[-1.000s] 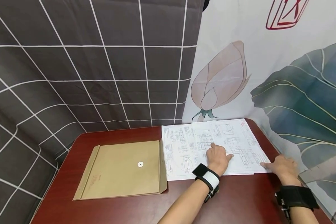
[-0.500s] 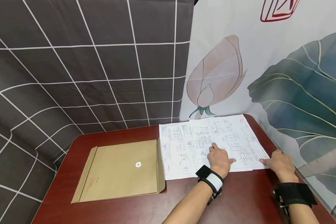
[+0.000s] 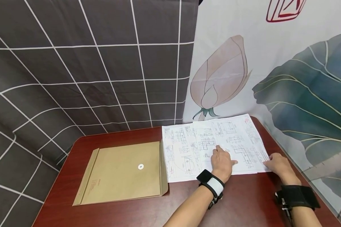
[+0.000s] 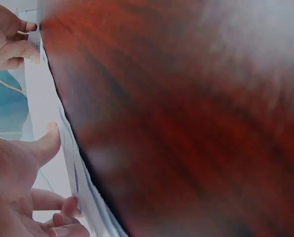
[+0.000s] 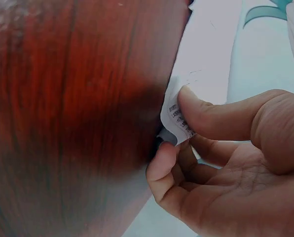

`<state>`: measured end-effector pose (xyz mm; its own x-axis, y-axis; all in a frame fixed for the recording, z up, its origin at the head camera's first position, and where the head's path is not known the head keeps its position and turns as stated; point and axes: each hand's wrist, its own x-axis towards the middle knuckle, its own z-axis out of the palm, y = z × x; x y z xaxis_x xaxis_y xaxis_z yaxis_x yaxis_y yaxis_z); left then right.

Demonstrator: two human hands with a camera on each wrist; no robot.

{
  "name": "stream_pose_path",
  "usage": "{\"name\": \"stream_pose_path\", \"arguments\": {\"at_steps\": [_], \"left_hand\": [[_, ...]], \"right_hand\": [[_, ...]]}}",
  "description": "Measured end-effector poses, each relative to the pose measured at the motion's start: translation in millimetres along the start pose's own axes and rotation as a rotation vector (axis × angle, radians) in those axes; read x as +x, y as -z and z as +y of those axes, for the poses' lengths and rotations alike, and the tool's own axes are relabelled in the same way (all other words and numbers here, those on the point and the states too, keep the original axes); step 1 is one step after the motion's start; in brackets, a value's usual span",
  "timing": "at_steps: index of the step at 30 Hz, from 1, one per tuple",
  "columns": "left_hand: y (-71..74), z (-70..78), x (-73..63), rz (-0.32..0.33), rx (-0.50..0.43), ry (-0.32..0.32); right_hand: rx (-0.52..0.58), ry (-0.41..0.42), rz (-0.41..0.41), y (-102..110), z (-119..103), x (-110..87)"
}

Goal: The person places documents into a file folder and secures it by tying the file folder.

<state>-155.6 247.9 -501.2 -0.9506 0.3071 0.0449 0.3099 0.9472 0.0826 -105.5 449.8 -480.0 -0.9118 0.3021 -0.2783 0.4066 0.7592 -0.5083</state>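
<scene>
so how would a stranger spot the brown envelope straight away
Start from the dark red table and look left of the white printed sheets. The flat envelope lies there, set apart by its brown colour and small round white disc.

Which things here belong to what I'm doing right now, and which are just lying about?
Part of the job:
Printed drawing sheets: right hand pinching the corner, left hand resting on them
Table, supporting them

Just about:
Brown envelope: untouched, so probably idle for now
Gridded backdrop
Flower-printed backdrop
</scene>
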Motion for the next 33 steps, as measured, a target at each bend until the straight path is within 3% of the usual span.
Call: {"name": "stream_pose_path", "arguments": {"at_steps": [5, 12, 16, 27, 33], "left_hand": [[-1.9, 1.1, -4.6, 0.057, 0.0, -0.035], [-5.6, 3.5, -6.3, 0.02, 0.115, 0.052], [-4.9, 3.7, -4.3, 0.032, 0.126, 0.042], [-0.3, -5.3, -0.5, 0.07, -0.025, 0.015], [0.4, -9.1, 2.0, 0.078, -0.214, 0.036]], "right_hand": [[-0.024, 0.053, 0.053, -4, 1, -0.7], [-0.008, 0.067, 0.072, -7, 2, -3.1], [-0.001, 0.084, 0.078, -7, 2, -5.0], [-0.033, 0.162, 0.133, -13, -3, -5.8], [-0.036, 0.192, 0.168, -18, -3, -7.6]]}}
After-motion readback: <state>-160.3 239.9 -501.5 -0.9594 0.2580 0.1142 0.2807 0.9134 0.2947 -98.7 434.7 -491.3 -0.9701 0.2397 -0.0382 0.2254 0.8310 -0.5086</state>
